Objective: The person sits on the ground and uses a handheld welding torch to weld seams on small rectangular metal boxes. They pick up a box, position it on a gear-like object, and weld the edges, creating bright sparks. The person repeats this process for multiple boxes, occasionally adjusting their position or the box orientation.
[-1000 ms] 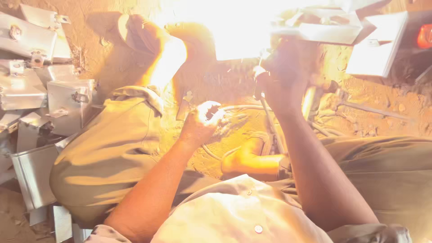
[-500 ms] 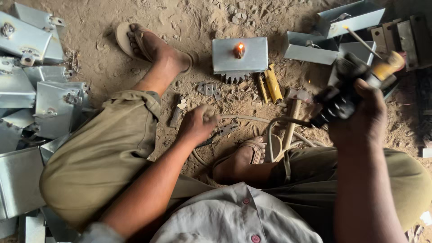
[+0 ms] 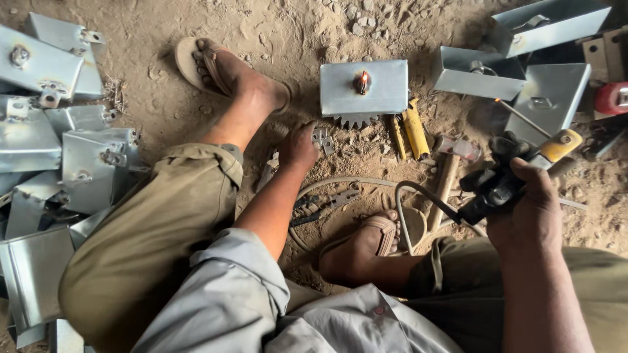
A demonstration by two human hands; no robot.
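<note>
sparks are not flying now, but a spot on the grey rectangular sheet-metal box (image 3: 364, 88) lying on the dirt floor (image 3: 288, 39) is glowing orange. the right hand (image 3: 526, 212) is closing its grip around the black welding electrode holder with a yellow handle (image 3: 507, 180), held up and well apart from the box, thin rod (image 3: 520, 116) pointing toward the folded metal boxes (image 3: 517, 72) at upper right. the left hand (image 3: 299, 147) is reaching down to the small grey metal hinge pieces (image 3: 322, 138) just beside the box; whether its grip is closing on one i cannot tell. the risk, as i judge it, is bare fingers or the sandalled foot (image 3: 229, 72) brushing the hot weld, or the rod touching nearby metal.
</note>
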